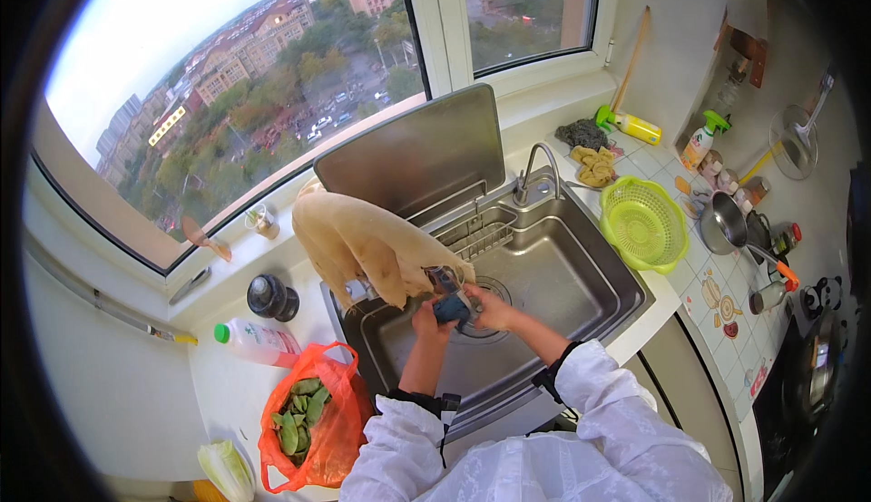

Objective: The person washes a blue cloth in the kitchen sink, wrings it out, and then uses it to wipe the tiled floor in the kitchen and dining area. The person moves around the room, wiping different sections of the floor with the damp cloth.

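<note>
Over the stainless steel sink (571, 257), my left hand (432, 322) and my right hand (488, 308) both hold a bunched dark blue cloth (450, 306). A beige cloth (367, 237) hangs over a rack at the sink's left side, its lower right end touching the dark cloth. The drain lies partly hidden behind my hands. At the back right corner of the sink stands a curved metal faucet (544, 155). A wire basket (483, 233) is fixed at the rear of the basin.
A red plastic bag (340, 427) of green bean pods (299, 420), a pink bottle (255, 342) and a napa cabbage (226, 471) lie left. To the right are a green colander (643, 224), a saucepan (722, 220) and a spray bottle (701, 141). A metal board (415, 148) leans against the window.
</note>
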